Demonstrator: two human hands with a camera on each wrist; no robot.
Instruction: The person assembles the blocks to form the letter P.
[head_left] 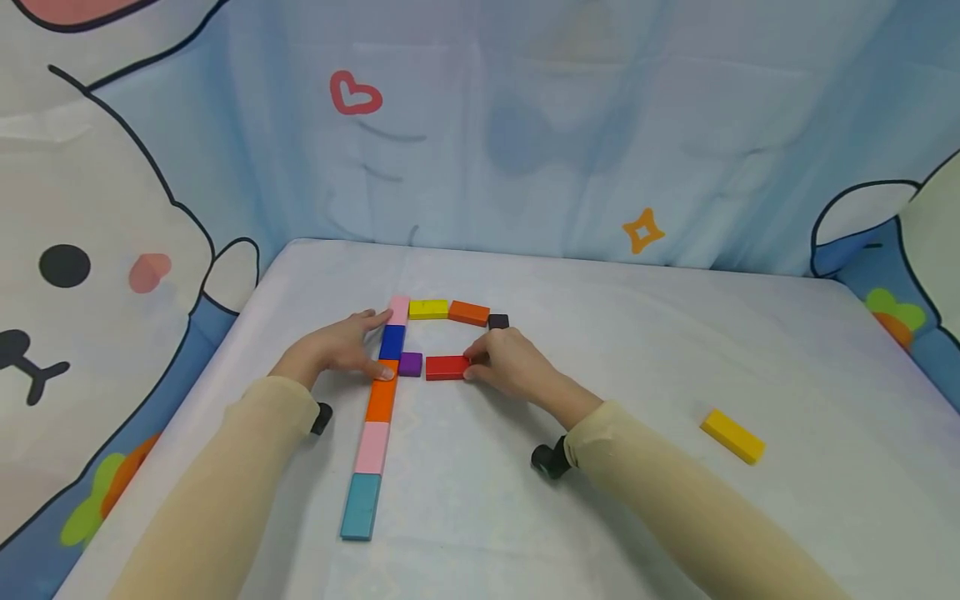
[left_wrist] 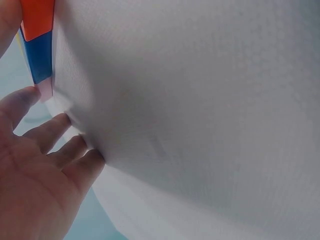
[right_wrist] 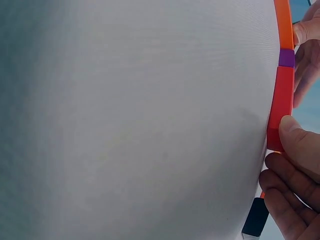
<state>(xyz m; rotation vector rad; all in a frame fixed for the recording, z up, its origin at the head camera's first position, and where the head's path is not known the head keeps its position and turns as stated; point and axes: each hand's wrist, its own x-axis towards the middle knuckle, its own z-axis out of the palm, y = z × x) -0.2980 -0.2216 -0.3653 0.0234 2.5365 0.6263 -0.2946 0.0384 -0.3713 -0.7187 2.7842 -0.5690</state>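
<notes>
My right hand pinches the right end of a red block between thumb and fingers, low on the white cloth. A narrow gap separates that block from a small purple block. My left hand rests beside the column of blocks, fingers spread. Its thumb touches an orange block, and its index fingertip touches the pink block at the top. A blue block lies between those two. The left wrist view shows the remaining fingertips near the cloth, holding nothing.
Below the orange block continue a pink block and a teal block. Along the top run a yellow block, an orange-red block and a black block. Another yellow block lies far right. A patterned curtain hangs behind.
</notes>
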